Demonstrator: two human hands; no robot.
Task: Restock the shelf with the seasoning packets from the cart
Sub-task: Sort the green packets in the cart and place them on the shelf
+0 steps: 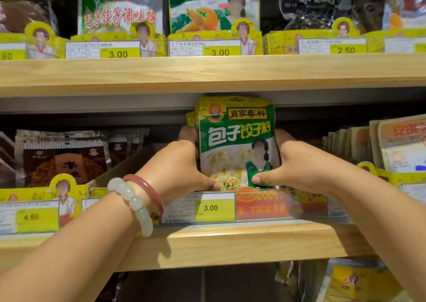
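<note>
1. Nearest, the wooden shelf edge (230,244) runs under both wrists, its 3.00 price tag (214,207) just below the thumbs.
2. The left hand (177,165) and right hand (297,163) grip a green dumpling seasoning packet (235,140) by its sides, upright in the slot between them.
3. Beyond the left hand stand brown packets (62,161); beyond the right, pale packets (380,144).
4. Likely mid-restock: this stack is being seated. The cart is out of view, so what remains is unknown.

My left hand (182,165) and right hand (297,163) grip the sides of an upright stack of green seasoning packets (237,144) between them, thumbs pressing its front, above the wooden shelf (230,244) edge.
</note>
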